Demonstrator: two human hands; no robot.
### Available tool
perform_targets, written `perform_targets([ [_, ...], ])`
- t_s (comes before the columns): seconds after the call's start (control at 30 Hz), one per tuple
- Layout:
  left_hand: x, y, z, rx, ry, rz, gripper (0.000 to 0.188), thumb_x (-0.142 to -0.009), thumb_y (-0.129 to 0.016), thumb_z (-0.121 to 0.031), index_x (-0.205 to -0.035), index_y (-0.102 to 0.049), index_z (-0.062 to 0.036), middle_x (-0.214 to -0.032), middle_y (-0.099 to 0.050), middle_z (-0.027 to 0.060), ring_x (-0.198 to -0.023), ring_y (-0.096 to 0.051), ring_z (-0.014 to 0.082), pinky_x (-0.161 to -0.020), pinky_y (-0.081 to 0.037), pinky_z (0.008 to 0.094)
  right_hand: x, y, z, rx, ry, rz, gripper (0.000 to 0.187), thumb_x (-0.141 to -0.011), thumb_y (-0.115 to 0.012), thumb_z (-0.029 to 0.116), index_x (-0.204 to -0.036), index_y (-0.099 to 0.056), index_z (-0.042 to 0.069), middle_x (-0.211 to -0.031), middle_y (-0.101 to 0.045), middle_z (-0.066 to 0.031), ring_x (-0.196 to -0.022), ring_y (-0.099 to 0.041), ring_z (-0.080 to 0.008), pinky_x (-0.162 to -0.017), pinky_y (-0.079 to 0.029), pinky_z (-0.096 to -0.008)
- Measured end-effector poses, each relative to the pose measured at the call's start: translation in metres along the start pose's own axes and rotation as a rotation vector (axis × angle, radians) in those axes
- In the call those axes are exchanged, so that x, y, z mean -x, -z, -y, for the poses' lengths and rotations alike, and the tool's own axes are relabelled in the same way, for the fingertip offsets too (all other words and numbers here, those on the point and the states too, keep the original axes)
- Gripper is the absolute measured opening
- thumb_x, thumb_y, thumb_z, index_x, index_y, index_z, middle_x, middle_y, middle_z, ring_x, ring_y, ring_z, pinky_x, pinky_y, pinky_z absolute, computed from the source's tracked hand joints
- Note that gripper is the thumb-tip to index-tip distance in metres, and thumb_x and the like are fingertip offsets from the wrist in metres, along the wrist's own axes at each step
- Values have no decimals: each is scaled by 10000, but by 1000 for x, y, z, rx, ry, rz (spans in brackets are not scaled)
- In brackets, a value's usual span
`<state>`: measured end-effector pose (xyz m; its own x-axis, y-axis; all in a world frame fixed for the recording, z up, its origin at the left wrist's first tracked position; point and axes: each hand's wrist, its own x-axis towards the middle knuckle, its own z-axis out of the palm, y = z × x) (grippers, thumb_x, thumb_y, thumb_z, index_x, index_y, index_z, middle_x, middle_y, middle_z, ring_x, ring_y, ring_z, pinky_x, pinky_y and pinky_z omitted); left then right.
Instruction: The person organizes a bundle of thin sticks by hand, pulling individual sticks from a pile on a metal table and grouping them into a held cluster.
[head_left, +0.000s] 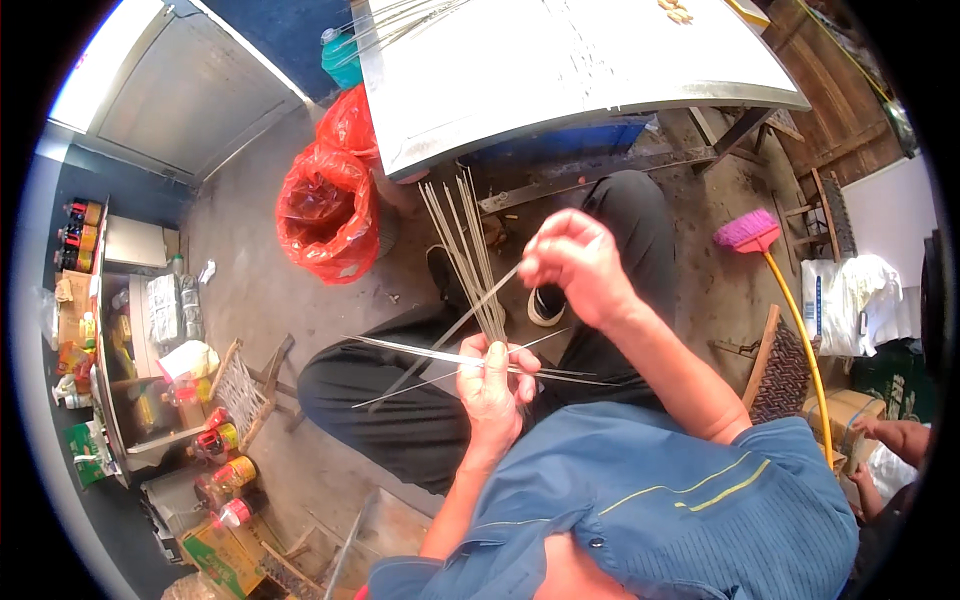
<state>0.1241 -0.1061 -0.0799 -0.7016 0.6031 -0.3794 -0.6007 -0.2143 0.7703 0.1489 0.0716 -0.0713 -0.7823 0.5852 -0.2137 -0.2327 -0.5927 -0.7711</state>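
Note:
My left hand [490,385] is closed round a sheaf of long, thin, pale strips [462,235] that look like split bamboo or cane. They fan upward from the grip, away from me, while several more cross the fingers sideways over my lap. Its thumb presses on the crossing point. Above and to the right, my right hand [575,265] pinches the end of one flat strip [490,293], which slants down left past the left hand across my dark trouser leg. The right fingertips are curled together, and their exact grip is partly hidden.
A white table [470,100] stands ahead, more thin strips at its left corner. Left of it is a bin with a red bag [325,215]. Bottles and shelves [105,340] line the left. At right are a pink broom [748,232], woven stools [783,375] and another person's hands [895,440].

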Motion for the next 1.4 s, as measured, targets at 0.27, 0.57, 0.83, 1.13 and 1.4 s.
perform_targets([
  [0.27,-4,3,0,39,-6,45,151,-983,-466,-192,-1047,-417,-64,-721,-596,142,-445,-456,130,-397,-370,211,19,37,2,434,-220,484,87,-781,-632,8,-852,-656,-36,-754,-654,-54,-694,-617,-104,-658,-507,-238],
  [0.57,-5,10,4,-92,55,35,137,-986,-451,-197,-1029,-413,-73,-701,-591,132,-416,-442,124,-385,-367,206,11,22,26,989,-204,720,139,-768,-648,59,-877,-673,-23,-723,-645,-46,-669,-559,-48,-610,-460,-234],
  [0.83,2,6,8,-212,2,41,164,-979,-465,-200,-1002,-429,-41,-689,-580,108,-419,-442,103,-390,-363,200,-17,-8,34,540,204,85,116,-845,-649,99,-852,-636,-16,-695,-618,-8,-553,-563,-49,-498,-447,-187],
  [1.13,8,5,10,-253,-10,63,159,-985,-454,-192,-1021,-421,-40,-726,-589,107,-447,-461,97,-421,-375,195,-35,-11,27,483,212,98,142,-838,-687,128,-859,-643,-5,-707,-611,0,-548,-529,-37,-491,-445,-184],
  [1.4,10,3,10,-233,18,62,156,-988,-449,-192,-1032,-414,-46,-734,-587,109,-459,-462,91,-428,-375,195,-39,-13,28,557,172,64,179,-823,-707,154,-817,-645,-14,-666,-604,-3,-539,-527,-42,-484,-439,-190],
])
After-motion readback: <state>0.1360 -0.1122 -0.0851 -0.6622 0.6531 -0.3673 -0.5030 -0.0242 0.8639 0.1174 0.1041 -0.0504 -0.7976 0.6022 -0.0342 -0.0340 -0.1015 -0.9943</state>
